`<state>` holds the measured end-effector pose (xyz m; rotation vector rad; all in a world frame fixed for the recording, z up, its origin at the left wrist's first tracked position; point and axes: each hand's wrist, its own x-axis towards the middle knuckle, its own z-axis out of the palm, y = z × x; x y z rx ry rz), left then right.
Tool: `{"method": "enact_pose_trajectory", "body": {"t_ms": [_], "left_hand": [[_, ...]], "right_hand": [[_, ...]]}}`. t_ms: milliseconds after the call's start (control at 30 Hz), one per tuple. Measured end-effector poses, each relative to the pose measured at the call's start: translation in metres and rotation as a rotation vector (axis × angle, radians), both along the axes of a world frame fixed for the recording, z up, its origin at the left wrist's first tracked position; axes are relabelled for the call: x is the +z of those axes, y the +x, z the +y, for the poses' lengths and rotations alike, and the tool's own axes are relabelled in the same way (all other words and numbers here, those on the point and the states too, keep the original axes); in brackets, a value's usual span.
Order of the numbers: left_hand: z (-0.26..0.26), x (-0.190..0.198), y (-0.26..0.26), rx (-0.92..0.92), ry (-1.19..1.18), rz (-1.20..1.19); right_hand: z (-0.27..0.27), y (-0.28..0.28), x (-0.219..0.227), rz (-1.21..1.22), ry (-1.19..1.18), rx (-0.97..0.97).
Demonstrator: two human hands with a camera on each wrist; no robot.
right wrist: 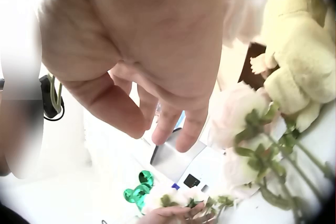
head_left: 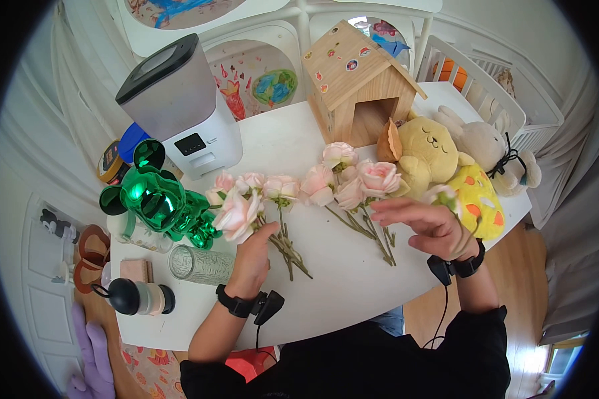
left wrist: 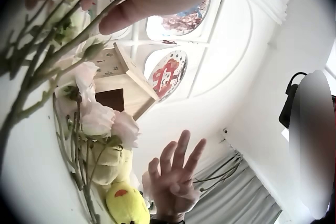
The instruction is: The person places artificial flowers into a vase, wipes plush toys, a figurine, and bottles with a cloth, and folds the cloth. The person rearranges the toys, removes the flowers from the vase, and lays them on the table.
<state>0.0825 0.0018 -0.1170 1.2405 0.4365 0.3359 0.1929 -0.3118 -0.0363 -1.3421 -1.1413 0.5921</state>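
Observation:
My left hand [head_left: 253, 263] grips a pale pink rose [head_left: 237, 216] near its head, beside a row of roses whose stems [head_left: 289, 253] lie on the white table. In the left wrist view, the thumb of my left hand [left wrist: 118, 19] lies against a green stem [left wrist: 68, 48]. My right hand [head_left: 436, 229] is raised right of a second bunch of roses [head_left: 379, 178], fingers loosely extended and palm empty. A single rose [head_left: 440, 195] shows by the back of this hand; whether they touch, I cannot tell. The right wrist view shows the palm [right wrist: 147, 40] close up.
Left of the roses are a ribbed glass vase [head_left: 199, 264], a shiny green bear figure [head_left: 163, 203], a bottle [head_left: 136, 296] and a white-grey appliance [head_left: 203, 143]. A wooden house [head_left: 356, 73] stands behind. Plush toys [head_left: 429, 149] sit at the right edge.

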Motion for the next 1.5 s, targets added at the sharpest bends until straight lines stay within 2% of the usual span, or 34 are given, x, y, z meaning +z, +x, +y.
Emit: {"method": "enact_pose_trajectory", "body": {"t_ms": [33, 133, 167, 200, 267, 333, 367, 433, 467, 533, 567, 633, 700, 767, 800, 833, 900, 967, 1033, 1067, 1133, 1167, 1233, 1267, 1333, 1367, 1433, 1467, 1500], "left_hand": [[0.006, -0.003, -0.003, -0.007, 0.047, -0.008], [0.011, 0.007, -0.009, 0.042, 0.079, 0.02], [0.012, 0.012, -0.009, 0.092, 0.056, 0.053], [0.013, 0.014, -0.009, 0.097, 0.065, 0.053], [0.017, 0.016, -0.007, -0.054, 0.078, 0.077], [0.012, 0.019, -0.005, -0.111, 0.164, 0.051], [0.009, 0.019, -0.004, -0.175, 0.242, 0.029], [0.005, 0.017, 0.002, -0.239, 0.148, 0.019], [0.004, 0.012, 0.008, -0.203, 0.047, 0.032], [-0.004, 0.017, 0.015, -0.17, -0.074, 0.039], [-0.008, 0.015, 0.021, -0.175, -0.077, 0.036], [-0.017, 0.011, 0.035, -0.107, -0.105, -0.051], [-0.023, 0.018, 0.039, -0.099, -0.093, -0.022], [-0.019, 0.027, 0.036, -0.092, 0.088, 0.053], [-0.018, 0.038, 0.029, -0.088, 0.165, 0.092], [-0.014, 0.046, 0.021, -0.086, 0.167, 0.096], [-0.002, 0.053, 0.0, -0.184, 0.413, 0.153], [0.005, 0.032, -0.018, -0.171, 0.489, 0.103], [-0.002, 0.029, -0.036, -0.317, 0.712, 0.274], [-0.007, 0.025, -0.042, -0.308, 0.71, 0.279], [-0.02, 0.015, -0.047, -0.384, 1.004, 0.204], [-0.024, 0.011, -0.046, -0.381, 0.998, 0.203], [-0.028, 0.003, -0.041, -0.31, 1.153, 0.073], [-0.026, -0.003, -0.038, -0.302, 1.149, 0.064], [-0.022, -0.01, -0.034, -0.416, 1.19, 0.195], [-0.022, -0.008, -0.034, -0.412, 1.187, 0.187], [-0.022, 0.008, -0.032, -0.438, 0.903, 0.159], [-0.021, 0.012, -0.032, -0.442, 0.9, 0.159], [-0.017, 0.016, -0.033, -0.329, 0.759, 0.121]], "right_hand": [[0.004, 0.002, 0.003, 0.0, 0.004, 0.005], [0.024, 0.004, 0.002, -0.309, -0.167, 0.068], [0.027, 0.005, -0.005, -0.308, -0.158, 0.072], [0.03, 0.007, -0.012, -0.342, -0.244, 0.029], [0.03, 0.005, -0.013, -0.38, -0.322, -0.011], [0.018, -0.007, -0.006, -0.747, -0.402, -0.272], [0.01, -0.014, 0.0, -0.746, -0.399, -0.266], [-0.012, -0.028, 0.007, -0.99, -0.573, -0.719], [-0.024, -0.032, 0.002, -0.989, -0.575, -0.72], [-0.05, -0.04, -0.011, -0.858, -0.899, -0.851], [-0.057, -0.043, -0.02, -0.859, -0.904, -0.856], [-0.066, -0.045, -0.041, -1.007, -0.879, -0.738], [-0.068, -0.049, -0.049, -1.033, -0.819, -0.736], [-0.07, -0.05, -0.059, -0.931, -0.563, -0.652], [-0.071, -0.054, -0.062, -0.843, -0.5, -0.675], [-0.075, -0.057, -0.065, -0.84, -0.498, -0.674], [-0.088, -0.062, -0.071, -0.708, -0.507, -0.655], [-0.1, -0.068, -0.071, -0.651, -0.532, -0.643], [-0.1, -0.07, -0.069, -0.6, -0.553, -0.622], [-0.098, -0.07, -0.068, -0.575, -0.488, -0.599], [-0.095, -0.074, -0.064, -0.506, -0.429, -0.563], [-0.097, -0.075, -0.064, -0.511, -0.433, -0.559], [-0.101, -0.076, -0.069, -0.501, -0.447, -0.56], [-0.101, -0.076, -0.073, -0.514, -0.449, -0.559], [-0.098, -0.078, -0.09, -0.659, -0.376, -0.752], [-0.096, -0.078, -0.099, -0.667, -0.377, -0.754], [-0.091, -0.079, -0.118, -0.814, -0.336, -0.949], [-0.088, -0.078, -0.123, -0.779, -0.29, -1.009], [-0.089, -0.079, -0.127, -0.778, -0.293, -1.013]]}}
